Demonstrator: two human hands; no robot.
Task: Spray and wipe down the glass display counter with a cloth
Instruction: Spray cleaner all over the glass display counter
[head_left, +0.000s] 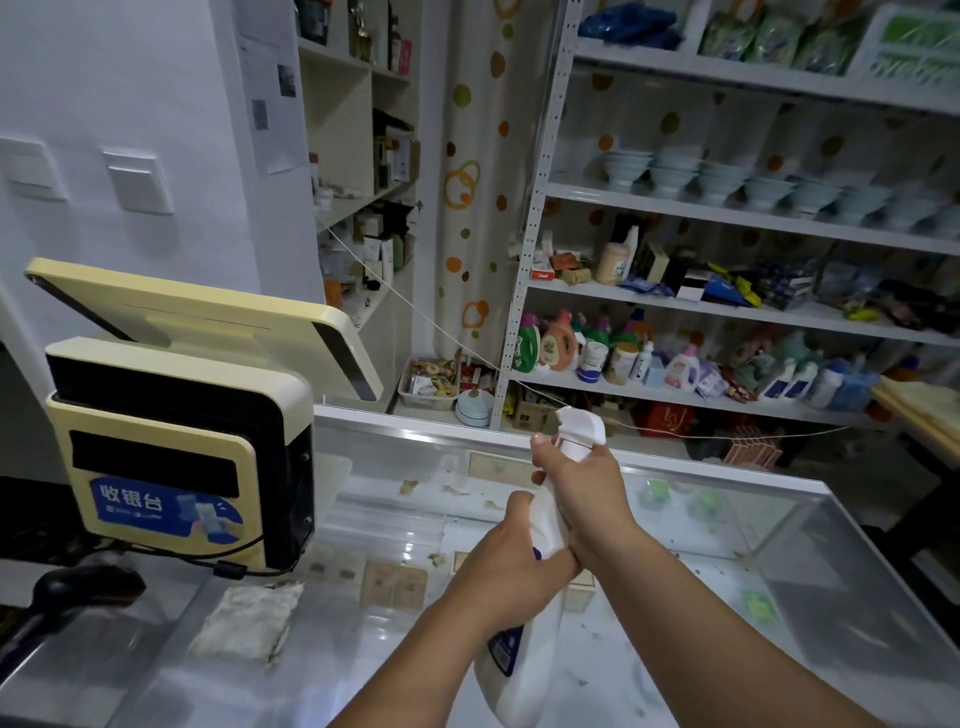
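I hold a white spray bottle (524, 660) with a blue label above the glass display counter (810, 618). My left hand (511, 566) grips the bottle's body around the middle. My right hand (587, 493) wraps the neck just under the white trigger head (582, 428), which points away from me toward the shelves. A worn whitish cloth (247, 621) lies flat on the counter at the lower left, apart from both hands. Specks and smears dot the glass.
A cream cash register (171, 447) with a tilted screen (208, 317) stands on the counter's left end, and a black scanner (85, 584) sits beside it. Shelves of bowls (727, 182) and detergent bottles (571, 348) stand behind the counter. A thin cord (415, 306) crosses the gap.
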